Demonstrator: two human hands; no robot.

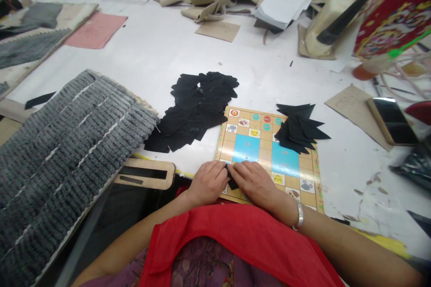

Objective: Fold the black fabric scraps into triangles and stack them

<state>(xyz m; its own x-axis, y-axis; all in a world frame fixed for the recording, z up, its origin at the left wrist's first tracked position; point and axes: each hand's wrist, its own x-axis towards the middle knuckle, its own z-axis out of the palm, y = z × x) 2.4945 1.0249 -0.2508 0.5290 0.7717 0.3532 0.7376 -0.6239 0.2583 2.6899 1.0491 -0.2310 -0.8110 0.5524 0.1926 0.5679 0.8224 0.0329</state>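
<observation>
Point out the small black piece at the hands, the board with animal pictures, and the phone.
Small black piece [233, 183], head view: its visible lower part.
Board [266, 145], head view: tan strip between the blue blocks.
Phone [391, 116], head view: its dark screen.

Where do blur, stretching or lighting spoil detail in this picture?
Head view: the red box at upper right looks soft and stretched, likely lens distortion; the white table is bright, shadows faint; the black pile shows little inner detail.
</observation>
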